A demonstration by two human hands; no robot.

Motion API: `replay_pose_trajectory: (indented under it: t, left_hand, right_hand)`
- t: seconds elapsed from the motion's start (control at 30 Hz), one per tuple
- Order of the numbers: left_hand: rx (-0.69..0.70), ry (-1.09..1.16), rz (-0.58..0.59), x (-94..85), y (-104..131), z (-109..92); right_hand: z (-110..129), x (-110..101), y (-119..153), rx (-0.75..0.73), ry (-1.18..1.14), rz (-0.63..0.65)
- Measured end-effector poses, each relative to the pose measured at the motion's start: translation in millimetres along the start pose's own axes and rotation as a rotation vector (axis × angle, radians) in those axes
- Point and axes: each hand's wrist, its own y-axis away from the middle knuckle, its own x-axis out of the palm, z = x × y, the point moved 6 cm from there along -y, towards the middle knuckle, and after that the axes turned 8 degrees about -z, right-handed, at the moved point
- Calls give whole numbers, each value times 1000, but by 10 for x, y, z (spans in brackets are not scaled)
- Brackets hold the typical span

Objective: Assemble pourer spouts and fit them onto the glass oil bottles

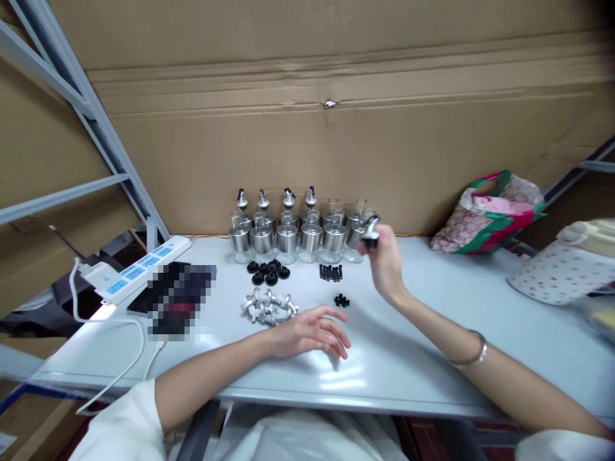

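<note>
Pourer (370, 233) is pinched in the right hand (387, 262), seemingly high to clear bottles (287, 243); the left hand (312, 333) curls open, empty.

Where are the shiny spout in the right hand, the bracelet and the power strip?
Shiny spout (370, 233): head view, its silver body.
Bracelet (483, 350): head view, its band.
Power strip (142, 267): head view, its socket face.

Silver pourer (371, 229), black base (370, 244) downward, aloft and near-upright
</note>
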Motion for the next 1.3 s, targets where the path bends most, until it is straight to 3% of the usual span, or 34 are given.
replay_pose_trajectory:
  t: [0.13, 0.23, 0.47, 0.6, 0.7, 0.9, 1.17, 1.3]
  left_hand:
    - [39, 31, -51, -49, -11, -9]
    - [57, 54, -110, -89, -25, -5]
    - [-5, 37, -228, -106, -25, -8]
    - [10, -8, -191, -72, -22, 12]
    - [18, -41, -155, -44, -24, 31]
    - [-40, -68, -157, -17, -19, 18]
    - [-60, -8, -127, -55, -23, 36]
    - [3, -73, -181, -54, -31, 18]
  right_hand:
    - [274, 306, 667, -28, 35, 510]
    - [362, 350, 840, -103, 73, 683]
    - [338, 323, 811, -290, 128, 720]
    - [356, 289, 811, -301, 164, 746]
    - [440, 261, 782, -394, 181, 752]
    - [564, 242, 729, -529, 194, 635]
    - [556, 237, 716, -449, 87, 690]
    - [547, 264, 787, -624, 185, 735]
